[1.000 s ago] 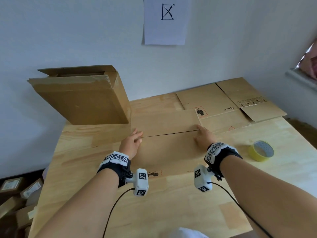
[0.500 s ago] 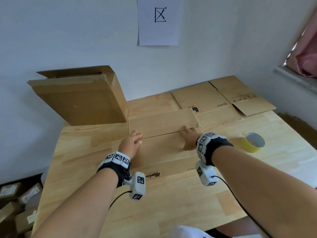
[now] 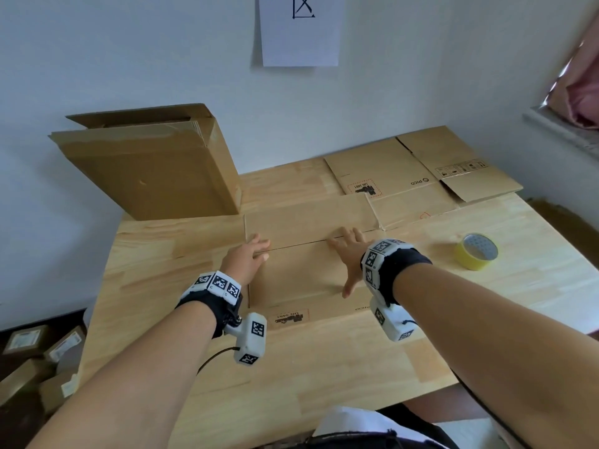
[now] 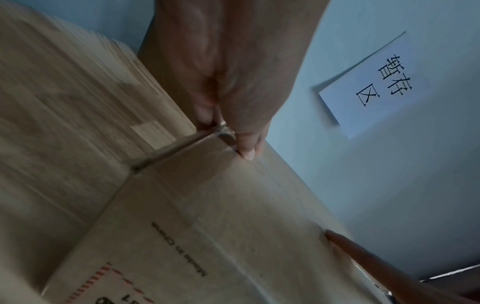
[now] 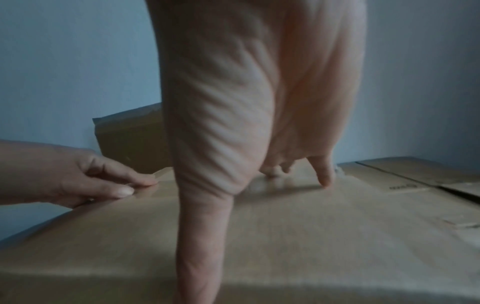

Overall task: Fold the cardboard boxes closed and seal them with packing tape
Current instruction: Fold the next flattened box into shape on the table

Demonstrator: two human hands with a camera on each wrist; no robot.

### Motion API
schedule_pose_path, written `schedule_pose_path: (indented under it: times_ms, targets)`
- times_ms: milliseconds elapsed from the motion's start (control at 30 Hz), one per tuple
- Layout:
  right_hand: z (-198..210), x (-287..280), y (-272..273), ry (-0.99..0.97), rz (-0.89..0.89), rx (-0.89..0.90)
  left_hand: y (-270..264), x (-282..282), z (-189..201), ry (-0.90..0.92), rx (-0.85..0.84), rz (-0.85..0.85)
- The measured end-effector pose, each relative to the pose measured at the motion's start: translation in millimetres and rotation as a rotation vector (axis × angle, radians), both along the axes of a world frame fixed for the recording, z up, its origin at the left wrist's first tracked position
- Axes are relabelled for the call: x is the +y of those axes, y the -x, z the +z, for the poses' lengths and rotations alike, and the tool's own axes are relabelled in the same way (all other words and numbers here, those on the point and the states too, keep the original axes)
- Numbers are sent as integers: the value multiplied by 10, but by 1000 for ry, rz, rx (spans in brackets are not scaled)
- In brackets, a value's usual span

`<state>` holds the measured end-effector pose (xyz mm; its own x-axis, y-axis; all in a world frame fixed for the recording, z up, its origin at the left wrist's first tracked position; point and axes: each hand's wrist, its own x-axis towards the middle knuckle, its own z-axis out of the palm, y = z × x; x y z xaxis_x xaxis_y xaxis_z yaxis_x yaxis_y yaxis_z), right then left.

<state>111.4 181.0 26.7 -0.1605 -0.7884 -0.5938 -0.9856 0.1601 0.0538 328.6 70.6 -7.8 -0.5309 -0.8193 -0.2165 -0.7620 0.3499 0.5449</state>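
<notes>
A brown cardboard box (image 3: 301,273) lies in the middle of the wooden table (image 3: 324,367) with its two top flaps folded down to meet in a seam. My left hand (image 3: 249,254) rests at the seam's left end, fingers on the far flap and thumb on the near one. In the left wrist view my left hand (image 4: 233,133) sits right at the box's (image 4: 207,226) corner. My right hand (image 3: 348,251) presses flat near the seam's right end, fingers spread. A yellow tape roll (image 3: 475,251) lies untouched to the right.
Flattened boxes (image 3: 389,170) lie at the back right of the table. A stack of flat cardboard (image 3: 152,176) leans on the wall at the back left. Small boxes (image 3: 29,351) sit on the floor to the left. A paper sign (image 3: 299,30) hangs on the wall.
My right hand has slid a little leftward along the seam and spread its thumb onto the near flap. My left hand has stayed at the seam's left end.
</notes>
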Motion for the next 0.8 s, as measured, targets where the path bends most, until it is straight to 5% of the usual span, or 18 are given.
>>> schedule_pose_path:
  times_ms: [233,467,667,800]
  targets:
    - [-93,-89,-221,24,43,16,-55,-44,83,-102,-2,-5]
    - [-29,-93,-200,45,74,4,-135,-83,90,-476,271,407]
    - [-21,-103,-222,47,64,-11,-120,-139,-4,-458,253,467]
    - [20,-130,-231,23,65,-9,-40,-107,73,-207,-1,336]
